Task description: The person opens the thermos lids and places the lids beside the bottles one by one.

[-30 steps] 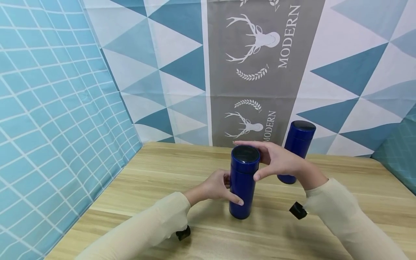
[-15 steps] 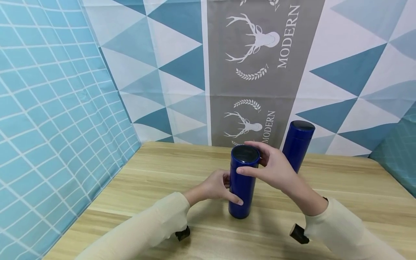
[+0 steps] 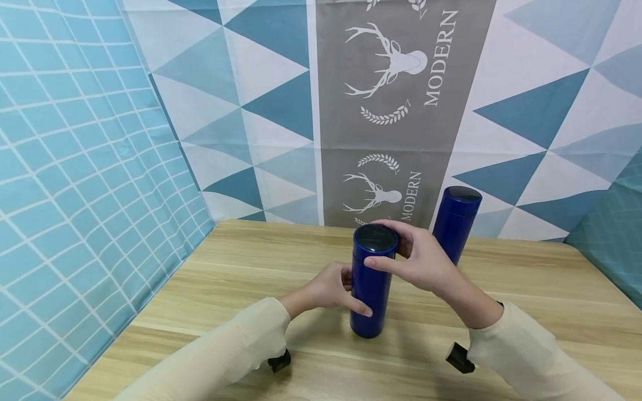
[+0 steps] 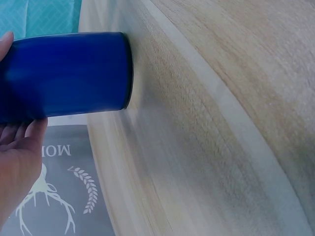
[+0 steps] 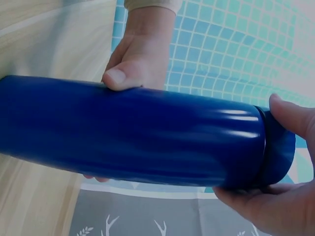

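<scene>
A dark blue thermos bottle [image 3: 368, 295] with a glossy black lid top [image 3: 375, 238] stands upright on the wooden table. The left hand [image 3: 333, 289] grips its body from the left, thumb across the front and fingers behind. Around the lid, the right hand [image 3: 418, 256] holds on from the right, its thumb on the near side. In the right wrist view the thumb and fingers of the right hand [image 5: 290, 196] clasp the lid band [image 5: 279, 147], just past the dark seam. The left wrist view shows the bottle's base [image 4: 125, 71] close to or on the table; contact is unclear.
A second blue thermos [image 3: 455, 223] stands behind the right hand, its lower part hidden. Patterned cloth [image 3: 381, 128] hangs behind the wooden table [image 3: 241, 262], and blue grid cloth [image 3: 75, 184] borders its left side. A small black device [image 3: 460, 357] hangs by the right sleeve.
The right hand, loosely spread beside the lid at first, has turned and closed round it, its thumb now across the front. The left hand keeps its grip on the thermos. The head view has shifted slightly.
</scene>
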{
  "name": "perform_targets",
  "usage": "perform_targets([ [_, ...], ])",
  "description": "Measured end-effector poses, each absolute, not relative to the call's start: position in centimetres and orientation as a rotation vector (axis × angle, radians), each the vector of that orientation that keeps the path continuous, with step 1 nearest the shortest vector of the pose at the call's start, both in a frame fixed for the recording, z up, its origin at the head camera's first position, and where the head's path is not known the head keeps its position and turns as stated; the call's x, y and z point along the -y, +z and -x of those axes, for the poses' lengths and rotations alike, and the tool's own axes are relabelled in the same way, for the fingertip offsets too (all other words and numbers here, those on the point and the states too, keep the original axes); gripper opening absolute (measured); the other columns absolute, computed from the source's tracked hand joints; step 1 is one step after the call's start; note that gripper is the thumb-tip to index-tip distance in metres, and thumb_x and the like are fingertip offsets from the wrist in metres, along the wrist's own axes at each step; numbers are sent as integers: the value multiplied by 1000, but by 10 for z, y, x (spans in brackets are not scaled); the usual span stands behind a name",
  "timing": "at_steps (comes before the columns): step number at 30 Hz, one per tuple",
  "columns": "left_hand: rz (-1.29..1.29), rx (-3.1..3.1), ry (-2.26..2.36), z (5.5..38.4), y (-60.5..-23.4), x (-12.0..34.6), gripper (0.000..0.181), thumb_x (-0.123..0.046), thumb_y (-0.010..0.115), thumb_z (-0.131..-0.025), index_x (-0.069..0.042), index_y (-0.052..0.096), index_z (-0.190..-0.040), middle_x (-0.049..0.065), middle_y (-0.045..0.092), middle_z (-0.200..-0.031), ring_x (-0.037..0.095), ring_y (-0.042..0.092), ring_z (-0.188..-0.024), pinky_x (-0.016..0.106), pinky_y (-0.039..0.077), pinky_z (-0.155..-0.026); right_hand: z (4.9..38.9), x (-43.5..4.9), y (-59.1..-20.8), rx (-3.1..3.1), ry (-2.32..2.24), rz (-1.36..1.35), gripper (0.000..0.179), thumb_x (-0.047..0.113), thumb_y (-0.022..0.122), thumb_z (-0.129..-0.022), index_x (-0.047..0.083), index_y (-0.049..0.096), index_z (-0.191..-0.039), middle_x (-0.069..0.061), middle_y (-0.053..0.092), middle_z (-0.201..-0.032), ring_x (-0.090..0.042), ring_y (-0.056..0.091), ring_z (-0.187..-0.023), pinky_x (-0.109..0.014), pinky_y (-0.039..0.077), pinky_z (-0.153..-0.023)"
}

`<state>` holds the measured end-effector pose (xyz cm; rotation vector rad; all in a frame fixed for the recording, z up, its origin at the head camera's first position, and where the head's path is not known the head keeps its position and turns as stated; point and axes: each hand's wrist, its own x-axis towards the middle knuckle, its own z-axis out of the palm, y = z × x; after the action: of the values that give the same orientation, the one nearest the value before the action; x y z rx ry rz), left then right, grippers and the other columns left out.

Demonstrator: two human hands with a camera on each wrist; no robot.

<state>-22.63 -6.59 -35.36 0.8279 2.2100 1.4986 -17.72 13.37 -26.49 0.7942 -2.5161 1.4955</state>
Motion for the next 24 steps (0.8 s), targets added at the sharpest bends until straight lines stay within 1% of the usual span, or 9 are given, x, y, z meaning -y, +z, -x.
perform_targets([
  [5,-813,-2212,1496,227,-353,66,49,0,84,-66,-1,66,-112,14,72,-111,14,70,-100,25,54,-94,179,-137,-264,2533,1501,-832,56,20,75,-83,9,52,-133,-18,64,-125,-27,67,-110,-35,55,-95],
  [11,-829,-2211,1511,226,-355,66,48,1,84,-65,0,66,-110,15,73,-109,12,70,-97,24,55,-92,182,-141,-265,2545,1512,-883,58,20,75,-83,7,52,-134,-18,64,-125,-26,67,-109,-32,55,-94],
  [20,-852,-2198,1516,222,-357,66,49,2,83,-65,1,66,-111,17,72,-109,9,70,-94,22,56,-88,187,-146,-264,2549,1539,-1008,60,17,75,-83,4,49,-136,-21,62,-128,-31,65,-113,-30,55,-93],
  [24,-863,-2207,1512,225,-355,66,49,2,83,-65,1,65,-111,17,72,-109,10,70,-94,22,56,-88,190,-147,-262,2547,1511,-1047,61,17,75,-83,5,49,-136,-20,62,-128,-31,64,-113,-31,56,-93],
])
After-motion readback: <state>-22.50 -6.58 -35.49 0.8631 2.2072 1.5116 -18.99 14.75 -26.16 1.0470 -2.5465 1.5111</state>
